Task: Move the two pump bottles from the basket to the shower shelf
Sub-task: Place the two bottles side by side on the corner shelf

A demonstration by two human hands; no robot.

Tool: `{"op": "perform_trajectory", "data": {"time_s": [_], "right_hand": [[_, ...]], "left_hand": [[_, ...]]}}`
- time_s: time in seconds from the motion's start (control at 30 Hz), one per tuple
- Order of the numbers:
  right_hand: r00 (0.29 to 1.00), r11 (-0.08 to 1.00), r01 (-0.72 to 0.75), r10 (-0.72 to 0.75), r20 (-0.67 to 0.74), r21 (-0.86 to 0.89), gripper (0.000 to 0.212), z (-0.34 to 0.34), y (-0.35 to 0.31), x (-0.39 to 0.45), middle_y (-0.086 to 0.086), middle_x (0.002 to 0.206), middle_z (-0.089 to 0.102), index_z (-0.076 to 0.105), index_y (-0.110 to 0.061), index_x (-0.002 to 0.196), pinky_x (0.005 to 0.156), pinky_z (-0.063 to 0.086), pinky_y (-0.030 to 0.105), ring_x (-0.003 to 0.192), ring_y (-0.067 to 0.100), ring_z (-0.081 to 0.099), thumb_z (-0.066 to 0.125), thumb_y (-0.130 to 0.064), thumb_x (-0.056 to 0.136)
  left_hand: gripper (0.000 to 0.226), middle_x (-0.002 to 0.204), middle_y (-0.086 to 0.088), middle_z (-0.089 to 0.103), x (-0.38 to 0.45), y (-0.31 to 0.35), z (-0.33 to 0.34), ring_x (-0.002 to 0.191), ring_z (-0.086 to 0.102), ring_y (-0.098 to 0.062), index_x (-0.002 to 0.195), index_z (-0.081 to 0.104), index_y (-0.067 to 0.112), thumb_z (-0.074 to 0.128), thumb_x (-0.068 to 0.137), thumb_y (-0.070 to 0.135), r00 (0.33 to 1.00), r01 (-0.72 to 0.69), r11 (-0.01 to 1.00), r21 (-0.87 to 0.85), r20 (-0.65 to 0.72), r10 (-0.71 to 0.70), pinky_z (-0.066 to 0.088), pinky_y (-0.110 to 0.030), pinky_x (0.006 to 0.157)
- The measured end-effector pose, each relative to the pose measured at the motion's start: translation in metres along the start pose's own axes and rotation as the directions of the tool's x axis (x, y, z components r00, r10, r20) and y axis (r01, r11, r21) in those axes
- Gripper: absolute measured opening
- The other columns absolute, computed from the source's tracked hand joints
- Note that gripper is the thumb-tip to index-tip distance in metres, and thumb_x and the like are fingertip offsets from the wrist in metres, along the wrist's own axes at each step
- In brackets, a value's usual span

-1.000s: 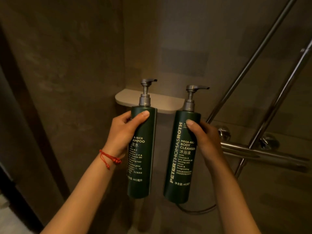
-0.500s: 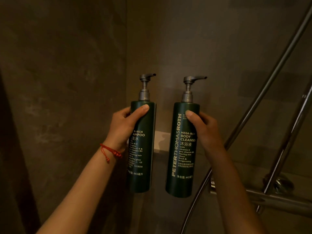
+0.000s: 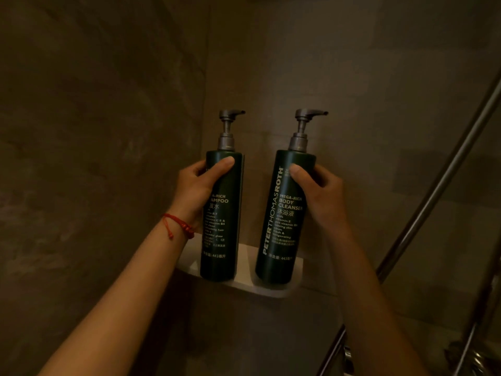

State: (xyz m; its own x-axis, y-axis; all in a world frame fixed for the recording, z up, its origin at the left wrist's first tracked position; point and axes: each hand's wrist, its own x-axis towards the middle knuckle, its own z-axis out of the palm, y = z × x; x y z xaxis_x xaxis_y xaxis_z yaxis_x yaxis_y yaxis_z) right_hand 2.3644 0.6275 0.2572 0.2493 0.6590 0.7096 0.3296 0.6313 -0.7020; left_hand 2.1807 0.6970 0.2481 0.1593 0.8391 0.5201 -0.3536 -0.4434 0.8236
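Note:
Two dark green pump bottles with grey pump heads stand upright, their bases on or just at the white shower shelf (image 3: 245, 270) in the wall corner. My left hand (image 3: 199, 191) grips the upper body of the shampoo bottle (image 3: 223, 240). My right hand (image 3: 318, 194) grips the upper body of the body cleanser bottle (image 3: 280, 240), which stands to the right of the shampoo. Both pump spouts point right. The basket is not in view.
Grey tiled walls meet in a corner behind the shelf. A metal shower rail (image 3: 439, 191) runs diagonally at the right, with chrome fittings (image 3: 471, 356) at the lower right. A red string bracelet (image 3: 180, 226) is on my left wrist.
Both bottles have come up past the shelf's front edge and now sit over the shelf with their bases down on it. The view has tilted upward, so the shelf appears lower.

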Motion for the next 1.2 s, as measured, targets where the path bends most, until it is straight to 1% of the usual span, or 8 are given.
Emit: {"op": "perform_trajectory", "data": {"time_s": [0.13,0.23,0.33,0.47,0.7,0.9,1.03,1.2], "right_hand": [[1.000,1.000,0.006,-0.006,-0.020,-0.005,0.010,0.004,0.010,0.009,-0.005,0.085,0.066,0.061,-0.030,0.084,0.054,0.048,0.013,0.071,0.004,0.065,0.065,-0.032,0.076],[1.000,1.000,-0.001,0.001,-0.009,0.003,0.011,0.008,0.020,0.009,-0.006,0.086,0.066,0.060,-0.030,0.085,0.053,0.048,0.011,0.069,0.000,0.065,0.066,-0.030,0.075],[1.000,0.999,-0.017,0.017,-0.009,-0.033,0.015,0.011,0.029,0.008,-0.007,0.090,0.066,0.060,-0.032,0.086,0.062,0.050,0.020,0.079,0.006,0.065,0.067,-0.033,0.073],[1.000,1.000,0.001,-0.001,0.017,-0.018,0.016,0.013,0.034,0.006,-0.010,0.088,0.066,0.059,-0.035,0.085,0.059,0.050,0.014,0.076,-0.001,0.065,0.068,-0.036,0.071],[1.000,0.999,-0.004,0.005,0.015,-0.050,0.034,0.015,0.036,-0.008,-0.016,0.095,0.062,0.053,-0.041,0.097,0.059,0.048,0.012,0.082,-0.011,0.060,0.066,-0.047,0.066],[0.991,0.991,-0.135,0.135,-0.007,-0.019,0.053,0.010,0.067,-0.056,-0.026,0.100,0.056,0.047,-0.049,0.104,0.061,0.047,0.010,0.086,-0.017,0.056,0.066,-0.052,0.055],[0.978,0.975,-0.207,0.208,0.006,-0.078,0.068,0.015,0.088,-0.079,-0.027,0.100,0.051,0.045,-0.030,0.120,0.060,0.046,0.008,0.088,-0.011,0.052,0.068,-0.043,0.058],[0.979,0.972,-0.200,0.195,-0.050,-0.120,0.060,0.023,0.096,-0.090,-0.029,0.099,0.050,0.042,-0.040,0.114,0.060,0.044,0.000,0.084,-0.022,0.051,0.073,-0.036,0.063]], "left_hand": [[0.031,0.062,0.005,0.072,0.015,0.001,0.002,0.060,0.067,-0.013,0.081,0.066,0.020,0.073,0.058,0.039,0.998,-0.055,0.998,0.010,-0.010,0.055,0.053,-0.023,0.051],[0.036,0.069,0.002,0.071,0.019,-0.007,0.000,0.063,0.068,-0.014,0.082,0.066,0.023,0.073,0.052,0.042,0.999,-0.046,0.999,0.006,-0.002,0.046,0.053,-0.022,0.051],[0.038,0.080,-0.002,0.070,0.020,-0.021,-0.002,0.069,0.069,-0.016,0.082,0.066,0.026,0.073,0.049,0.043,0.999,-0.044,0.999,0.003,0.009,0.044,0.056,-0.027,0.057],[0.037,0.086,-0.002,0.069,0.024,-0.030,-0.005,0.076,0.068,-0.019,0.083,0.065,0.031,0.073,0.049,0.045,0.998,-0.060,0.998,0.003,0.030,0.060,0.057,-0.036,0.070],[0.041,0.092,0.003,0.065,0.012,-0.042,-0.014,0.074,0.067,-0.004,0.088,0.061,0.032,0.071,0.050,0.042,0.995,-0.044,0.998,0.045,0.096,0.039,0.052,-0.016,0.055],[0.087,0.106,0.013,0.054,-0.014,-0.080,-0.038,0.095,0.053,-0.002,0.125,0.042,0.022,0.075,0.046,0.033,0.986,0.108,0.990,0.085,0.114,-0.118,0.044,-0.020,0.072],[0.064,0.098,0.019,0.052,-0.021,-0.090,-0.045,0.085,0.052,0.004,0.107,0.047,0.034,0.075,0.051,0.020,0.969,0.161,0.978,0.131,0.166,-0.182,0.046,-0.013,0.060],[0.066,0.097,0.022,0.049,-0.019,-0.092,-0.046,0.085,0.047,0.008,0.116,0.045,0.027,0.075,0.059,0.015,0.976,0.090,0.975,0.202,0.175,-0.127,0.044,-0.008,0.059]]}}
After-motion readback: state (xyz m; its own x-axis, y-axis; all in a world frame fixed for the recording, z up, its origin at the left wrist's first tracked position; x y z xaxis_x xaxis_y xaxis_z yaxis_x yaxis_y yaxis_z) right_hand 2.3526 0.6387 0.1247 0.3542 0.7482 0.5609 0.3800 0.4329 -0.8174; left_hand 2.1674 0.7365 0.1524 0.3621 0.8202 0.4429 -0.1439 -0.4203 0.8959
